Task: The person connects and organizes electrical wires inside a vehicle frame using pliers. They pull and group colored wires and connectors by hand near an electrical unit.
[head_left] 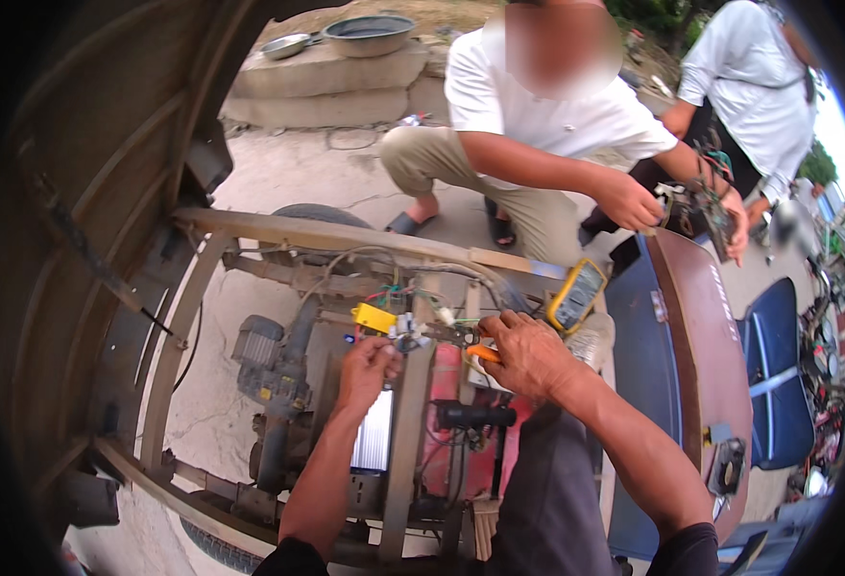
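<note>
Left hand (367,365) pinching wire bundle (405,336), right hand (523,350) clenched on orange-handled pliers (470,344).

We count two hands of our own, left (365,370) and right (528,353), over the frame (346,235). One pair of orange-handled pliers (469,338), one yellow connector (374,317), one yellow meter (576,295), one grey motor (264,365). Two other people, one crouching (538,106), one standing (759,86). Two metal bowls (370,34) on the step behind.
</note>
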Demonstrator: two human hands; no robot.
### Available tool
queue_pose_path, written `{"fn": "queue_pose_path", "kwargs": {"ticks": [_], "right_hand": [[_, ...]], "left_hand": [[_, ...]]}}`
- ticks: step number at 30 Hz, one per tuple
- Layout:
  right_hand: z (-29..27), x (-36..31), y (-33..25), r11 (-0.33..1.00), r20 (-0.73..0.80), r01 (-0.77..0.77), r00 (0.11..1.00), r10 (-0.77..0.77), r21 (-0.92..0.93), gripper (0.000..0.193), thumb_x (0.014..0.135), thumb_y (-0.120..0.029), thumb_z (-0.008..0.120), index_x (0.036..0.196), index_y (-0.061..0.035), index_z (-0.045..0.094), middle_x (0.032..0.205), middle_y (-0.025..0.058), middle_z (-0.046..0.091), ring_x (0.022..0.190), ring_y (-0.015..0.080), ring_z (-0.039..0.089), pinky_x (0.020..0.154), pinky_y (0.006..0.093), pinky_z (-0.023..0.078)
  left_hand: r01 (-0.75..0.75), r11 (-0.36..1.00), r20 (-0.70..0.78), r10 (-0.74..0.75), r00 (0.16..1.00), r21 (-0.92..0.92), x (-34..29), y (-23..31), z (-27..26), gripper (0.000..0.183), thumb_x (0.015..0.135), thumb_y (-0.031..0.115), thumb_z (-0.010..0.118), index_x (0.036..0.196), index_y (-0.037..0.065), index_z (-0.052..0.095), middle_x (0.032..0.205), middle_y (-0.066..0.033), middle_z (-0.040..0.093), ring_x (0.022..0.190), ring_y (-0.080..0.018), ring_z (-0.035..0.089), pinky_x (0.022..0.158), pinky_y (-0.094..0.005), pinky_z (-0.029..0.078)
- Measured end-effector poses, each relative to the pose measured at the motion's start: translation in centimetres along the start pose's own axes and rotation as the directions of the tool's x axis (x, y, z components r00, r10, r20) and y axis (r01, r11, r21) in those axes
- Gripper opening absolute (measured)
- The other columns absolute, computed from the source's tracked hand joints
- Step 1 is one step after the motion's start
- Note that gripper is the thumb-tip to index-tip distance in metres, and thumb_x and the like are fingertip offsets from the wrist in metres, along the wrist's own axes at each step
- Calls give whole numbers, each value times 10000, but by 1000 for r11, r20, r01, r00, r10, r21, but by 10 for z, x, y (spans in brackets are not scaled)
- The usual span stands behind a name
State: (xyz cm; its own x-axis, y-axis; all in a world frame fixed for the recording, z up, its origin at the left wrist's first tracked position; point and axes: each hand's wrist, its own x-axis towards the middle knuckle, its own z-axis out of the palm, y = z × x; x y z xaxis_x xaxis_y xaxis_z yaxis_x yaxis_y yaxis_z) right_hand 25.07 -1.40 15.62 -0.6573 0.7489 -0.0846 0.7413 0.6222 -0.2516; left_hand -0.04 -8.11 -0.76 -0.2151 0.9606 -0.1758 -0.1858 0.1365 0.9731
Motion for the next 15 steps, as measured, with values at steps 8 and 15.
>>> {"fn": "queue_pose_path", "kwargs": {"ticks": [8, 15], "right_hand": [[55, 41, -44, 1000, 155, 23, 988, -20, -19, 415, 880, -334, 627, 1166, -34, 604, 1132, 214, 621, 1087, 391, 612, 942, 487, 481], [68, 52, -43, 994, 200, -19, 980, -2, 105, 428, 872, -322, 619, 1173, -19, 592, 1122, 225, 618, 1125, 394, 588, 957, 485, 475]], "left_hand": [[99, 994, -72, -101, 992, -37, -23, 15, -22, 168, 996, 110, 571, 1059, -34, 630, 871, -80, 675, 725, -120, 613, 657, -268, 505], [113, 994, -63, -113, 992, -6, -22, 13, -20, 147, 976, 85, 593, 1031, -39, 652, 832, -73, 681, 701, -111, 612, 641, -254, 497]]}}
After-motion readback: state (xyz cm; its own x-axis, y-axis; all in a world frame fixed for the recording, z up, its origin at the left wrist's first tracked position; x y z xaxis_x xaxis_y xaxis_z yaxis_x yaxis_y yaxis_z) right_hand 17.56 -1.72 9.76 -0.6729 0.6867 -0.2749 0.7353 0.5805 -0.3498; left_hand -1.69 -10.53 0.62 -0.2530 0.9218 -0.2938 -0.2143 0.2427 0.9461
